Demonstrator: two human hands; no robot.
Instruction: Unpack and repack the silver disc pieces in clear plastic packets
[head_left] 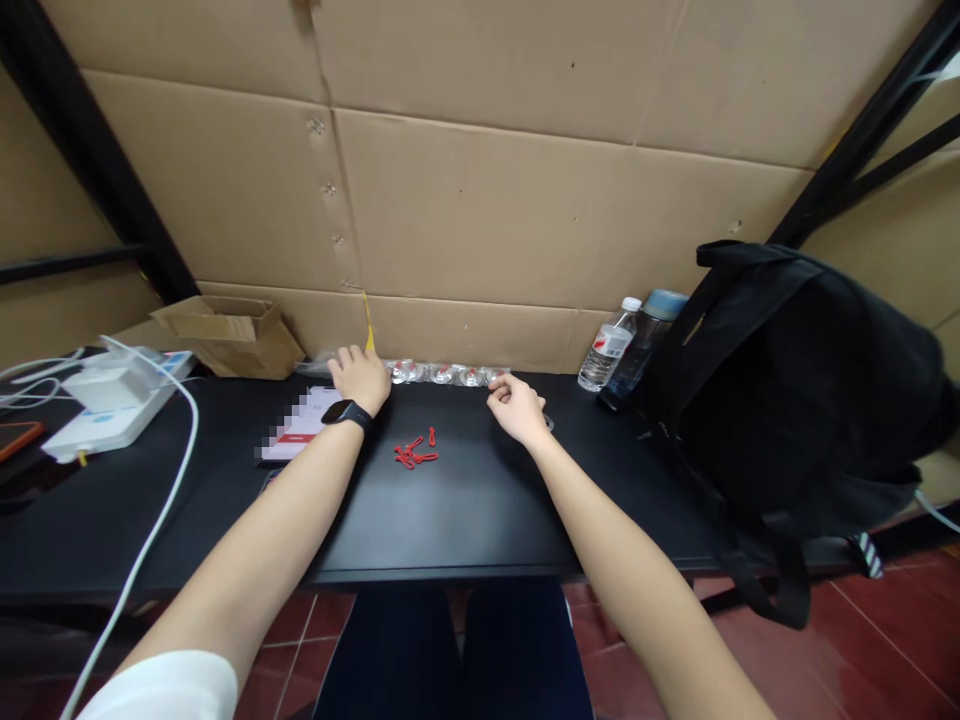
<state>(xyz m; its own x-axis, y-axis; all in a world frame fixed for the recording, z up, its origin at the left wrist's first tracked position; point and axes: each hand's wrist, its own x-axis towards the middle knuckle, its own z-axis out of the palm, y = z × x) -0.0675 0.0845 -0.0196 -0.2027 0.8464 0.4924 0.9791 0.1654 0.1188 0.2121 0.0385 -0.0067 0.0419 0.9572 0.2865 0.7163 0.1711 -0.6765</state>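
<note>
A row of clear, shiny plastic packets with red bits inside lies along the back of the black table, against the cardboard. At its left end is my left hand, wearing a black wristband, fingers stretched out and lying over that end. My right hand is at the row's other end, thumb and fingers pinched together; whatever they hold is hidden. Between my forearms lie several small red looped cords. A small grey round thing shows partly behind my right hand.
A cardboard box, a pink-and-white box and a white power strip with cables are on the left. To the right stand a water bottle, a blue-lidded bottle and a large black backpack. Cardboard closes off the back.
</note>
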